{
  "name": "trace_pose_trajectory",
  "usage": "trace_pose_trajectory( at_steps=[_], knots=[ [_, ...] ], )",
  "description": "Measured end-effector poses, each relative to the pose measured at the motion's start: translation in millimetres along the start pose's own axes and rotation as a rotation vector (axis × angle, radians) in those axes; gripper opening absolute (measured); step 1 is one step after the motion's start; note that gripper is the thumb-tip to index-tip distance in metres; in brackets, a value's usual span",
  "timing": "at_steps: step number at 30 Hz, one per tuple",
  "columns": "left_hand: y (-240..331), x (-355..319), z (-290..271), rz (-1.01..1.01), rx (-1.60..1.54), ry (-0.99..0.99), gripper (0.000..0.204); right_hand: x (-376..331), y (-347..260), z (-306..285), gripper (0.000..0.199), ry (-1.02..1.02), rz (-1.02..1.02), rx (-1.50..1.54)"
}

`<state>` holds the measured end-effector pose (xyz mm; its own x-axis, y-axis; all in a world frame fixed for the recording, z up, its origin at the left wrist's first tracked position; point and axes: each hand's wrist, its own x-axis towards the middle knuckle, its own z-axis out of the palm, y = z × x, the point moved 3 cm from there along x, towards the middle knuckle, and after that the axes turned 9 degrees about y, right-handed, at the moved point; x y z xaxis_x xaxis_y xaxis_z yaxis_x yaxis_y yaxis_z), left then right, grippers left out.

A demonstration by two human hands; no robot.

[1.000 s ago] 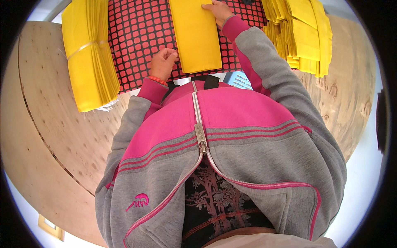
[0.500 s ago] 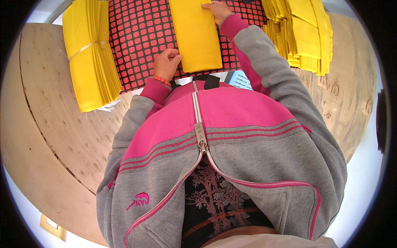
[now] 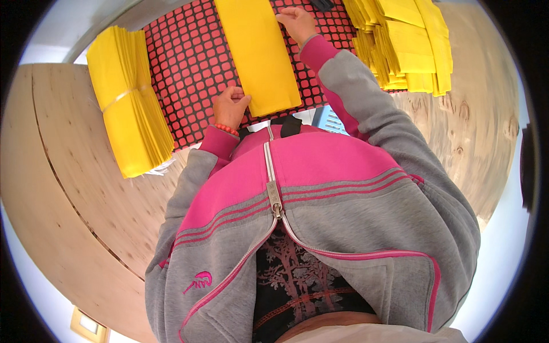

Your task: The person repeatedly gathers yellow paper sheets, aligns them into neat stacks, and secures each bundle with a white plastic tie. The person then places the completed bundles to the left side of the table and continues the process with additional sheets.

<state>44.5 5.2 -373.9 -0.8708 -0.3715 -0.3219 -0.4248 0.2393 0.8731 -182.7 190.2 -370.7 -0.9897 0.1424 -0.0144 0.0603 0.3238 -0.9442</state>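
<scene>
A long flat yellow folded fabric piece (image 3: pixel 260 63) lies on a red-and-black checked mat (image 3: pixel 189 63). My left hand (image 3: pixel 230 107), wearing a red bead bracelet, is closed with thumb and fingertips at the fabric's left edge, close to its near end. Farther up, my right hand (image 3: pixel 298 26) pinches at the right edge, its fingers partly curled. Exactly how much cloth lies between the fingers of either hand is hard to see.
Left of the mat lies a yellow fabric bundle (image 3: pixel 128 108) tied with a pale band, white strands under its near end. A yellow folded stack (image 3: pixel 409 48) lies at the right. The wooden tabletop (image 3: pixel 63 154) curves around me. Something blue and slotted (image 3: pixel 329 121) shows below the mat's edge.
The view has shifted, so the mat and left bundle sit lower. The yellow piece appears more slanted, and my right hand's fingers have moved from on top of it to its right edge.
</scene>
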Motion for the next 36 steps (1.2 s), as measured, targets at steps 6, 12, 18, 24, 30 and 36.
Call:
trace_pose_trajectory(
  at_steps=[6, 12, 18, 24, 30, 36],
  knots=[
    [-18, 8, 2, 0.022, 0.134, -0.032, 0.023, -50, -42, -63, 0.022, -0.150, -0.028, 0.211],
    [-19, 13, 0, -0.133, -0.025, -0.135, 0.021, -68, -101, -184, 0.018, -0.094, -0.066, 0.336],
    [5, 11, -2, -0.104, 0.000, -0.209, 0.028, 24, -107, -388, 0.020, 0.420, -0.317, -0.051],
    [6, 13, -5, -0.185, -0.007, -0.206, 0.027, 120, -35, -480, 0.045, 0.378, -0.113, -0.758],
    [-1, 18, -6, -0.202, -0.027, -0.227, 0.022, 167, -18, -495, 0.064, 0.199, 0.023, -1.002],
    [-9, 21, -5, -0.236, -0.103, -0.218, 0.022, 176, -22, -500, 0.086, 0.143, 0.159, -1.063]
  ],
)
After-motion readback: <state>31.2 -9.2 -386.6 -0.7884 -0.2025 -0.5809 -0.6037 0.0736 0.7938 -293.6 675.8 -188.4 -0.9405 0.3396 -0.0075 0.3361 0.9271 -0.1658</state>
